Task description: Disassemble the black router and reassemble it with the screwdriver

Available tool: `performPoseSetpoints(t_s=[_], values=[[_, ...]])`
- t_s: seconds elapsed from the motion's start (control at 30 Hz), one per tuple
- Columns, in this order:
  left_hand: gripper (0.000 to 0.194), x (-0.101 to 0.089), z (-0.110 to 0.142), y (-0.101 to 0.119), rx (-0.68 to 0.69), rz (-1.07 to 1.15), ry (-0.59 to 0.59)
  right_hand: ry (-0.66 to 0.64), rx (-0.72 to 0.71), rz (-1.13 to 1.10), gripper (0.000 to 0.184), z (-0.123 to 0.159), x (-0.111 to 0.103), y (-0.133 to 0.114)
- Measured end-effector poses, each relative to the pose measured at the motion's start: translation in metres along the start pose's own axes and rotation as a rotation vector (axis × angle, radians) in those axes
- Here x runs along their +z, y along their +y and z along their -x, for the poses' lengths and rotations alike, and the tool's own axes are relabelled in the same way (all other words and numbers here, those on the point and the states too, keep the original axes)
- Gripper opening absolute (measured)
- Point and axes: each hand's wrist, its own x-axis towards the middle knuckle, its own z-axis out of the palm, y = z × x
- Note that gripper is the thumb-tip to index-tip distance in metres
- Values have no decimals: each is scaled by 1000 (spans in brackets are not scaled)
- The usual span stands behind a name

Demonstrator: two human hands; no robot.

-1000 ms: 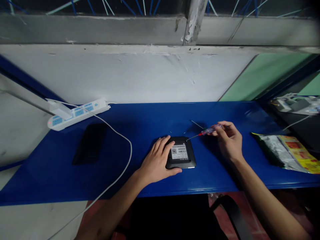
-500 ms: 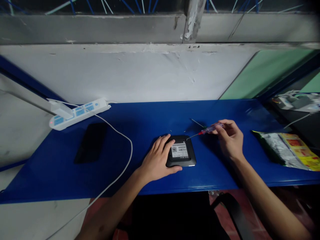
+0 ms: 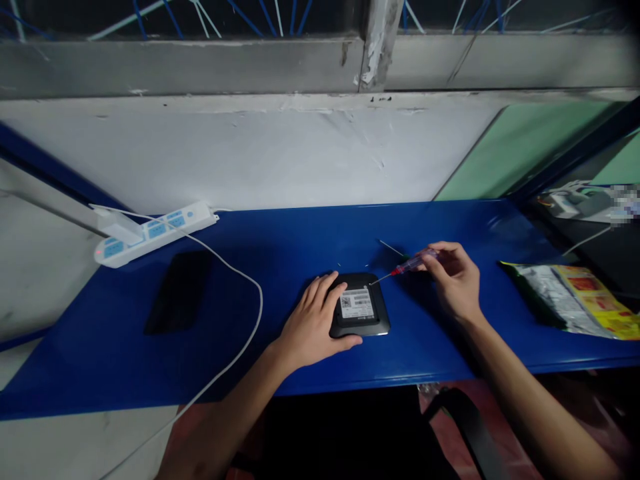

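Observation:
A flat black device (image 3: 381, 308) with rounded corners and a white printed label (image 3: 357, 305) lies on the blue table. My left hand (image 3: 311, 325) grips its left side, fingers over the top face and thumb along the near edge. Pinched in my right hand (image 3: 457, 280) is a screwdriver (image 3: 411, 263) with a clear purplish handle and a red collar. Its thin shaft slants down left, the tip at the device near the label's upper right corner. Whether it sits in a screw is too small to tell. Behind it lies another screwdriver (image 3: 391, 247), its handle partly hidden.
Two tiny pieces, perhaps screws (image 3: 367, 265), lie beyond the device. To the left are a black phone-like slab (image 3: 179, 292) and a white power strip (image 3: 155, 233), with a white cable (image 3: 261, 300) curving across the table (image 3: 295, 230). A yellow and silver packet (image 3: 570, 297) lies right.
The camera view has shifted slightly. The screwdriver tip sits a touch lower and closer to the label's corner. My left hand keeps the same hold on the device.

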Motion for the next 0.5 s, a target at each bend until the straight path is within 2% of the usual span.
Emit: performPoseSetpoints(t_s=[0.33, 0.5], values=[[97, -3, -1, 3, -15, -10, -27, 33, 84, 22, 32, -2, 3, 0], [96, -2, 0, 1, -7, -7, -16, 82, 75, 38, 35, -3, 4, -3]])
